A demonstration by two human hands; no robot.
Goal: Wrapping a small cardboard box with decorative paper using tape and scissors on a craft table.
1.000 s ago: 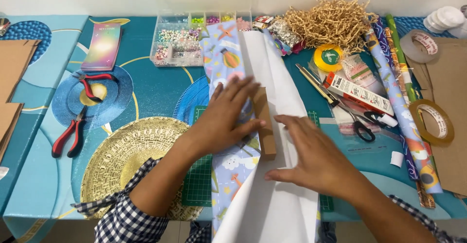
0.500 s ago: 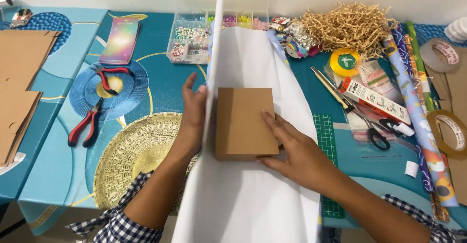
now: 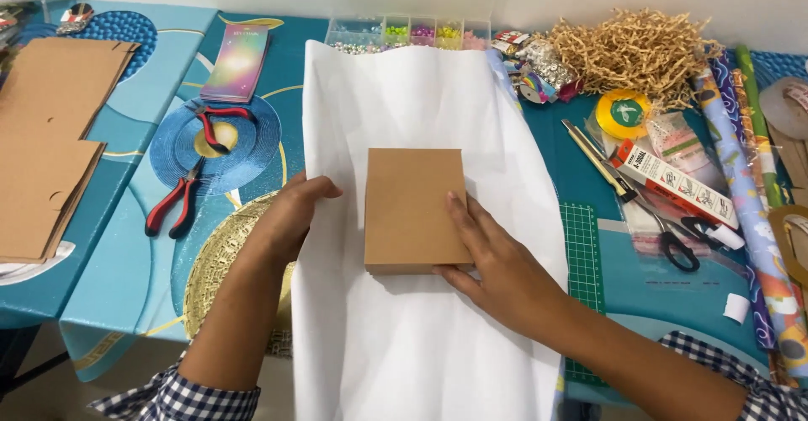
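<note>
- Lying white side up across the work table (image 3: 252, 143), the sheet of wrapping paper (image 3: 421, 354) runs its long axis straight away from the person, from the near table edge up to the bead organiser (image 3: 404, 32) at the far side; both hands sit on it, one at each flank of the box.
- Sitting flat on the middle of that sheet, the brown cardboard box (image 3: 412, 206) is slightly longer away from the person than it is wide; it lies directly between the hands, to the right of the left hand and to the left of the right one.
- Resting against the box's right edge and near corner, the right hand (image 3: 497, 265) is the nearer of the two: it is spread open, fingers flat and touching the cardboard, steadying it rather than gripping it.
- Curled over the sheet's left edge, the left hand (image 3: 295, 219) is closed in a loose pinch on the paper; the box is just beside it but not touching, a strip of white paper between them.
- Beyond the left hand, further left on the table, lie a gold woven mat (image 3: 219, 261) partly under the paper and red-handled pliers (image 3: 172, 202).
- Beyond the right hand, further right, lie a green cutting mat (image 3: 581, 261), black-handled scissors (image 3: 665, 231) and a roll of patterned wrap (image 3: 749, 202), all well apart from the box.
</note>
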